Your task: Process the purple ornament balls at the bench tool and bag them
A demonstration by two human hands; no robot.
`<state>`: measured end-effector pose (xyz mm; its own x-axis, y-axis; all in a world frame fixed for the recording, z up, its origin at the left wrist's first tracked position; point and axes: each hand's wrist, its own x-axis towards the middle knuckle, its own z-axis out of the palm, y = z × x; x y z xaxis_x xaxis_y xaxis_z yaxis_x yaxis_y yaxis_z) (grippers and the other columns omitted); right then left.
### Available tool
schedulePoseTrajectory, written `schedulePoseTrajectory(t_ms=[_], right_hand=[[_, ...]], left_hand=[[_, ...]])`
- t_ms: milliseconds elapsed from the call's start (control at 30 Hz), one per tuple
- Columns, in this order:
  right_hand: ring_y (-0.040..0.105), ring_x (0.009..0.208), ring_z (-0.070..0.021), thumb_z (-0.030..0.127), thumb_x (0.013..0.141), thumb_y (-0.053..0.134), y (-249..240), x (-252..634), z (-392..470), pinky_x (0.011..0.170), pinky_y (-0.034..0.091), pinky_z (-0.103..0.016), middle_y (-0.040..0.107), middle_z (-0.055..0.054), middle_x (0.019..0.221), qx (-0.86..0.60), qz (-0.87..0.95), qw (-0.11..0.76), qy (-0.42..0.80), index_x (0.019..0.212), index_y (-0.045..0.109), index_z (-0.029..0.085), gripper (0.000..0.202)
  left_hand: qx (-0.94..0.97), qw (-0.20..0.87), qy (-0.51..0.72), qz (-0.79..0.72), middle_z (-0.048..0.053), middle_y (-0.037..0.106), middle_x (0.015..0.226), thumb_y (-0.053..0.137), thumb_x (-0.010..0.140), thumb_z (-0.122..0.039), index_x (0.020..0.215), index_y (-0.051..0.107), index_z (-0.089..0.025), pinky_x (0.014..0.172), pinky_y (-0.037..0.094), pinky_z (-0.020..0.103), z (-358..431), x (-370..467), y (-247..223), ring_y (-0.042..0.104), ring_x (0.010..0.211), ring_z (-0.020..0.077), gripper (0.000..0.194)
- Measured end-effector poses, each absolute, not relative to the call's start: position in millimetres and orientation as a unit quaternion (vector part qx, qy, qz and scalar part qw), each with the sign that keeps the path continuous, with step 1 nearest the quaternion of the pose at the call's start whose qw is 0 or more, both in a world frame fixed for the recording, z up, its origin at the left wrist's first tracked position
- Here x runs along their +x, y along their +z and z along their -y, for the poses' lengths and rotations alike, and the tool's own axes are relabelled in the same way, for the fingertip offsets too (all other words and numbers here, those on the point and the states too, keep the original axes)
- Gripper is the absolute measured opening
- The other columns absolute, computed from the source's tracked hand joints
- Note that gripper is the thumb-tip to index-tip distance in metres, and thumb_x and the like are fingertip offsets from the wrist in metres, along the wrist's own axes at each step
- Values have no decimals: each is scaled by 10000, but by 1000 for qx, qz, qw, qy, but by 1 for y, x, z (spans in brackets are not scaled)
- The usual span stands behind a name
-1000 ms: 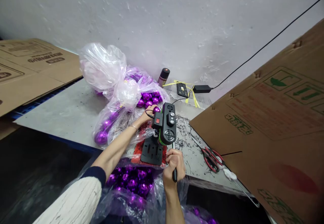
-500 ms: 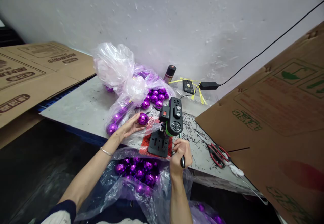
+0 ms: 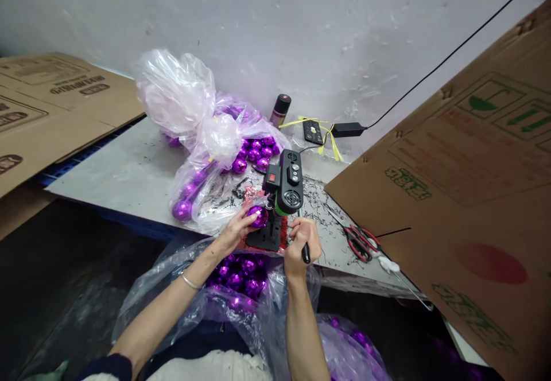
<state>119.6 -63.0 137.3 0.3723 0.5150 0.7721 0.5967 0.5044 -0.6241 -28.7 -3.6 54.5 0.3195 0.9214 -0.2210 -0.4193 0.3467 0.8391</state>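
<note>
My left hand (image 3: 236, 229) holds a shiny purple faceted ball (image 3: 258, 216) beside the head of a small black drill-press-like machine (image 3: 291, 181), above its slotted black base plate (image 3: 267, 237). On the machine's right side, my right hand (image 3: 303, 242) is wrapped round a lever with a black handle (image 3: 306, 253). An open plastic bag of purple balls (image 3: 236, 280) lies below, at the table's front edge. More purple balls (image 3: 253, 154) sit in clear plastic behind the machine.
Red-handled scissors (image 3: 360, 243) lie to the right by a large cardboard box (image 3: 465, 197). Behind stand a spray can (image 3: 280, 110) and a power adapter (image 3: 348, 129). Flattened cardboard (image 3: 64, 100) is at left. Black shavings litter the table (image 3: 116, 168).
My left hand has carried the ball rightward to the machine's head, over the base plate. My right hand still grips the lever. The whole view has shifted slightly.
</note>
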Motion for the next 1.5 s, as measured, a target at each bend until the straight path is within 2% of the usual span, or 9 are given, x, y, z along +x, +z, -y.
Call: schedulePoseTrajectory(t_ms=[100, 267, 467, 700, 900, 1167, 1500], right_hand=[[594, 654, -129, 277, 1131, 417, 139, 121, 63, 636, 440, -299, 572, 28, 679, -492, 569, 658, -38, 717, 512, 239, 426], [597, 649, -121, 266, 1126, 418, 139, 122, 65, 625, 445, -292, 603, 26, 706, -500, 575, 647, -33, 736, 526, 236, 406], [606, 655, -130, 288, 1128, 406, 136, 123, 67, 628, 450, -301, 593, 23, 690, -512, 573, 639, -33, 741, 521, 243, 406], [619, 679, -139, 306, 1131, 393, 138, 123, 67, 649, 469, -303, 594, 21, 694, -515, 574, 635, -40, 728, 510, 248, 424], [600, 654, -132, 299, 1131, 401, 138, 122, 68, 626, 455, -295, 590, 23, 703, -520, 570, 635, -43, 739, 511, 242, 411], [636, 702, -149, 294, 1129, 386, 100, 124, 64, 676, 520, -316, 611, 7, 765, -495, 581, 640, -85, 762, 536, 244, 399], [572, 632, -144, 263, 1119, 372, 89, 123, 54, 624, 481, -333, 561, 23, 728, -452, 572, 676, -107, 740, 512, 249, 405]], left_hand=[[439, 637, 470, -425, 131, 791, 1270, 882, 796, -467, 1305, 684, -174, 1119, 582, 487, 8, -13, 35, 753, 1215, 314, 620], [654, 382, 446, -477, 156, 744, 1387, 830, 863, -431, 1375, 650, -202, 1161, 544, 569, 5, -9, 17, 709, 1312, 367, 589], [737, 275, 424, -448, 160, 745, 1385, 801, 929, -445, 1440, 613, -202, 1132, 571, 551, 1, -13, 7, 708, 1321, 365, 597], [766, 248, 420, -418, 169, 725, 1399, 836, 918, -444, 1460, 623, -216, 1125, 570, 562, 3, -3, -2, 692, 1325, 369, 625], [759, 262, 458, -380, 173, 747, 1375, 832, 924, -509, 1452, 635, -205, 1096, 604, 545, -2, 1, -8, 728, 1287, 360, 640], [757, 273, 449, -389, 176, 745, 1401, 848, 902, -541, 1449, 651, -205, 1117, 601, 549, -1, -2, -8, 725, 1308, 366, 672], [756, 289, 427, -403, 172, 736, 1428, 868, 884, -527, 1462, 651, -219, 1142, 585, 565, 1, -3, -6, 709, 1339, 374, 690]])
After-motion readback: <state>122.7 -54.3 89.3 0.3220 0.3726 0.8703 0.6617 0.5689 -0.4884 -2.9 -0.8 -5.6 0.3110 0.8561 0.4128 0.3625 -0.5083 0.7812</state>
